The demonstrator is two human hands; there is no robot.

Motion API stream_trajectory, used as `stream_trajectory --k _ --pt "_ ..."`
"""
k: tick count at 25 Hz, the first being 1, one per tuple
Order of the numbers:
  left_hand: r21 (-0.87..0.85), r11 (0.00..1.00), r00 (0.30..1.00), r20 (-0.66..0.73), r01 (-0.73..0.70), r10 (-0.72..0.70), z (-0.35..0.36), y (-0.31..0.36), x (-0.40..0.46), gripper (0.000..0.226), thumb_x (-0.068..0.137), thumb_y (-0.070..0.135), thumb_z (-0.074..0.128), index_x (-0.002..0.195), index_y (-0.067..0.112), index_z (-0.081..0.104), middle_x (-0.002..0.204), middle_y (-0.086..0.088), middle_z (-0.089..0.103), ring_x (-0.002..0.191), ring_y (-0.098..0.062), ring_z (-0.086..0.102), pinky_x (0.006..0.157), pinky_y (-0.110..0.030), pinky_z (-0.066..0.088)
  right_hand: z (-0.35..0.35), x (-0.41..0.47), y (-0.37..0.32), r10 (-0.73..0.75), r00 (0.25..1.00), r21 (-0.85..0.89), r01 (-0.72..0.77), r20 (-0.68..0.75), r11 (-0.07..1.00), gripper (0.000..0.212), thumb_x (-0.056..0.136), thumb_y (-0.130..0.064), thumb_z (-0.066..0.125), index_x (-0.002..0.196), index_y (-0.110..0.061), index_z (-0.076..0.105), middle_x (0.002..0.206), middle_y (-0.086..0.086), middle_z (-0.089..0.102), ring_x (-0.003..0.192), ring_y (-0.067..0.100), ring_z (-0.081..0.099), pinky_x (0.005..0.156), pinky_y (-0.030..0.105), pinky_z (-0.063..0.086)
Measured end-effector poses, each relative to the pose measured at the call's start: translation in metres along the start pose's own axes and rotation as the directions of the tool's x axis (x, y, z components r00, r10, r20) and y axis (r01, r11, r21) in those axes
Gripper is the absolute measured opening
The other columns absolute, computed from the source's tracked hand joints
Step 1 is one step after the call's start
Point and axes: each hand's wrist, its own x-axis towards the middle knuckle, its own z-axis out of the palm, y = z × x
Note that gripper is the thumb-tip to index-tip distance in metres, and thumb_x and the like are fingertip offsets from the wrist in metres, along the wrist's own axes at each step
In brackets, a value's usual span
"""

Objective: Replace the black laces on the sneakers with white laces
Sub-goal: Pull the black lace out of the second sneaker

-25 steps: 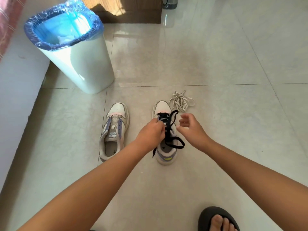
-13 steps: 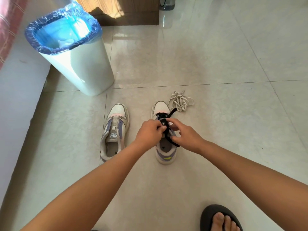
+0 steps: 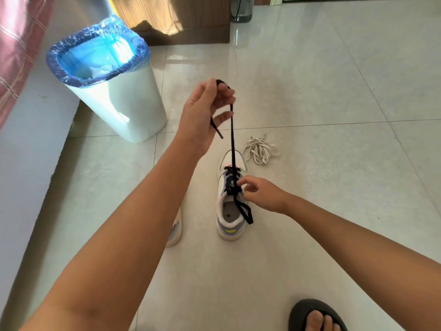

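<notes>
The left hand (image 3: 202, 113) pinched the black lace (image 3: 232, 130) taut, running straight up from the sneaker (image 3: 230, 199), toe toward frame top; the right hand (image 3: 262, 194) pinched the lacing.

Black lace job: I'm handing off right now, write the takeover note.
Left hand pinches one end of the black lace, pulled up taut from the right sneaker.
Right hand rests at the eyelets; whether it pinches the lace is unclear.
Left sneaker is mostly hidden behind the left arm.
White laces lie bundled on the floor past the toe.
Done: upper eyelets freed.
Left: finish unthreading, fit white laces.
</notes>
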Motion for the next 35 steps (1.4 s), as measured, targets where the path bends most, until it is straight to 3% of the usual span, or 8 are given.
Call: stream_trajectory --k 4,7,12,16,21,26,30,35 --pt "-0.131 0.986 0.994 0.022 -0.103 0.107 -0.006 0.023 0.019 0.024 0.1 0.027 0.039 0.085 0.021 0.057 0.094 0.002 0.064 0.094 -0.012 0.061 0.078 -0.034 0.05 0.003 0.002 0.0 -0.022 1.0 -0.007 0.022 -0.007 1.0 0.018 0.088 -0.019 0.062 0.097 -0.033 0.055 0.076 0.003 0.047 0.066 0.015 0.042 0.064 0.025 0.037" --pt "0.263 0.965 1.0 0.019 -0.009 0.004 -0.003 0.014 0.034 0.021 0.098 0.028 0.04 0.098 0.02 0.059 0.093 0.001 0.062 0.088 -0.012 0.061 0.074 -0.033 0.051 0.004 0.003 -0.001 -0.049 0.998 -0.034 0.048 -0.032 0.998 0.019 0.085 -0.02 0.067 0.096 -0.03 0.056 0.071 0.002 0.044 0.062 0.014 0.039 0.062 0.027 0.034" --pt "0.924 0.377 0.928 0.093 0.055 -0.361 -0.055 -0.078 -0.011 0.022 0.095 0.014 0.05 0.116 0.01 0.054 0.107 -0.009 0.059 0.092 -0.02 0.057 0.08 -0.029 0.045 0.019 0.006 -0.002 -0.076 0.985 -0.156 0.051 -0.156 0.986 0.024 0.088 -0.025 0.061 0.112 -0.023 0.058 0.091 0.002 0.044 0.075 0.018 0.048 0.069 0.025 0.036" --pt "0.96 0.069 0.846 0.272 -0.272 -0.459 -0.078 -0.106 -0.036 0.03 0.085 0.024 0.065 0.111 0.014 0.057 0.11 -0.003 0.054 0.101 -0.019 0.052 0.084 -0.03 0.042 0.022 0.007 0.0 -0.063 0.985 -0.091 0.048 -0.164 0.995 0.023 0.09 -0.025 0.058 0.113 -0.026 0.057 0.1 0.006 0.043 0.087 0.021 0.049 0.08 0.028 0.04" --pt "0.756 -0.38 0.841 0.522 -0.533 -0.141 -0.068 -0.099 -0.026 0.011 0.09 0.018 0.058 0.096 0.014 0.065 0.097 -0.004 0.062 0.088 -0.024 0.062 0.074 -0.033 0.04 0.03 0.006 0.004 -0.057 0.986 -0.27 0.013 -0.155 0.963 0.043 0.091 -0.02 0.055 0.132 -0.024 0.042 0.115 0.011 0.042 0.107 0.028 0.044 0.093 0.031 0.039" --pt "0.889 -0.172 0.736 0.449 -0.424 0.508 -0.048 -0.044 0.002 0.011 0.083 0.018 0.068 0.079 0.007 0.07 0.077 -0.008 0.065 0.052 -0.025 0.058 0.047 -0.025 0.038 0.032 0.004 0.008 0.001 0.984 -0.204 -0.037 -0.177 0.978 0.052 0.088 -0.011 0.054 0.136 -0.021 0.038 0.122 0.012 0.037 0.111 0.029 0.037 0.089 0.024 0.03" --pt "0.932 0.165 0.77 0.156 -0.322 0.619 -0.02 0.018 0.038 0.021 0.09 0.028 0.054 0.089 0.011 0.066 0.087 0.003 0.059 0.071 -0.006 0.049 0.062 -0.024 0.038 0.037 0.002 0.012 0.025 0.98 -0.144 -0.055 -0.198 0.988 0.052 0.087 -0.003 0.046 0.136 -0.02 0.04 0.123 0.01 0.035 0.112 0.027 0.034 0.089 0.022 0.027" --pt "0.666 0.64 0.769 -0.155 -0.383 0.621 0.005 0.053 0.049 0.014 0.092 0.008 0.054 0.078 0.011 0.058 0.076 -0.004 0.053 0.062 -0.021 0.058 0.062 -0.038 0.053 0.039 0.003 0.02 0.037 0.97 -0.162 -0.078 -0.241 0.984 0.052 0.086 0.004 0.041 0.131 -0.02 0.046 0.126 0.009 0.035 0.115 0.026 0.035 0.093 0.02 0.028"
